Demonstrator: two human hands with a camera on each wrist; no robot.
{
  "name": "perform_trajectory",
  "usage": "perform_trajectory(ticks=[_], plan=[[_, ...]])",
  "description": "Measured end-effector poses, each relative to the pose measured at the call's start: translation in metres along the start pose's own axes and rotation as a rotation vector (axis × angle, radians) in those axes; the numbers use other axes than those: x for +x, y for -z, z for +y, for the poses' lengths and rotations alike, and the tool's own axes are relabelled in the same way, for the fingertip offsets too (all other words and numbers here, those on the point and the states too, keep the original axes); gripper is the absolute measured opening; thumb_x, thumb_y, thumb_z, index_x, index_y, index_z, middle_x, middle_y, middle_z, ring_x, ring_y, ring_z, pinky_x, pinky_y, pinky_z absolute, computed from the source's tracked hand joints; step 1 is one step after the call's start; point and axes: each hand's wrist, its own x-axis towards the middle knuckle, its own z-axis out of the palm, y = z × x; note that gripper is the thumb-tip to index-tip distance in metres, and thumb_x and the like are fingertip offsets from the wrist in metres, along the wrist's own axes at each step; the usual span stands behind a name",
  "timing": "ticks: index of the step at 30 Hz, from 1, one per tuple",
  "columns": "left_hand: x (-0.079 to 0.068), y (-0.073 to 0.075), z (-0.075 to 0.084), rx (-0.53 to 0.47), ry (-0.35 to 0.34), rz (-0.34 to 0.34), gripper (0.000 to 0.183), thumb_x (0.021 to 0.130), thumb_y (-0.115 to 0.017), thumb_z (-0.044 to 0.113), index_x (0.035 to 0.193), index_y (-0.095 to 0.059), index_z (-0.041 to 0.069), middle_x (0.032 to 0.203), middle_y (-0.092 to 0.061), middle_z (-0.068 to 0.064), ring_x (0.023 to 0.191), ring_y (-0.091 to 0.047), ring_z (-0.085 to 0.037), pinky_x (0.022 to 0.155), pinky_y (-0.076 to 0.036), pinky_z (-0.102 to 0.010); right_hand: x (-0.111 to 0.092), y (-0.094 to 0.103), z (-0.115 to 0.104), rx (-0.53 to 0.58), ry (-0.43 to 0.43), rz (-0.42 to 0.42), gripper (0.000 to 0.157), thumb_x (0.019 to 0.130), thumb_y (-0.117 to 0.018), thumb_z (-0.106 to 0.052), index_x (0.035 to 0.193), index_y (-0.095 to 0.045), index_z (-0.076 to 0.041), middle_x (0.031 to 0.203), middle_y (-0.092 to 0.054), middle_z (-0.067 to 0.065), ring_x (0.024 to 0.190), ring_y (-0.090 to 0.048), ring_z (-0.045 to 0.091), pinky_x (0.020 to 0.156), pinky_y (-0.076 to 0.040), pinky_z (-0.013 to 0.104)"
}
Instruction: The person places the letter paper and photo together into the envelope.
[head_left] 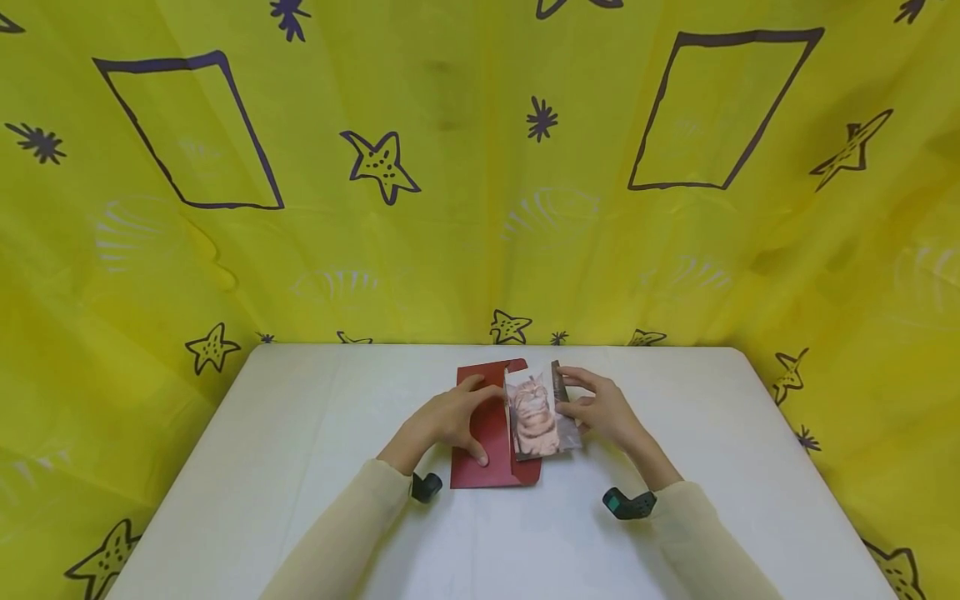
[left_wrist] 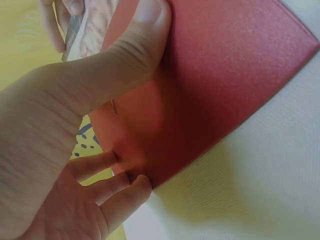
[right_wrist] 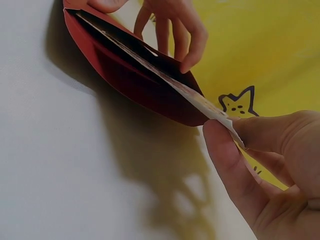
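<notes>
A red paper envelope (head_left: 487, 437) lies at the middle of the table, its mouth facing right. My left hand (head_left: 450, 417) grips it, the thumb on its front face and the other fingers around its far side. A cat picture card (head_left: 534, 417) sticks partly out of the mouth; its left end is hidden inside. My right hand (head_left: 611, 410) pinches the card's outer edge between thumb and fingers. Seen from the right wrist, the envelope (right_wrist: 145, 92) gapes, with the thin card (right_wrist: 207, 105) slanting out between its two walls.
The white table (head_left: 315, 433) stretches out on both sides of the envelope. Behind it hangs a yellow curtain (head_left: 465, 250) printed with starfish and frames. Dark wrist devices (head_left: 628, 503) sit close above the tabletop by both sleeves.
</notes>
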Motion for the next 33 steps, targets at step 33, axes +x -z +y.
perform_trajectory(ticks=[33], plan=[[0.001, -0.001, 0.001, 0.024, 0.006, 0.0, 0.097, 0.062, -0.096, 0.048, 0.146, -0.048, 0.04, 0.163, -0.031, -0.01, 0.135, -0.049, -0.038, 0.1, -0.053, -0.055, 0.01, -0.05, -0.008, -0.005, 0.002, 0.003, 0.063, 0.089, -0.081, -0.008, 0.146, -0.057, -0.018, 0.137, -0.062, 0.018, 0.051, -0.055, 0.016, 0.049, -0.055, 0.032]])
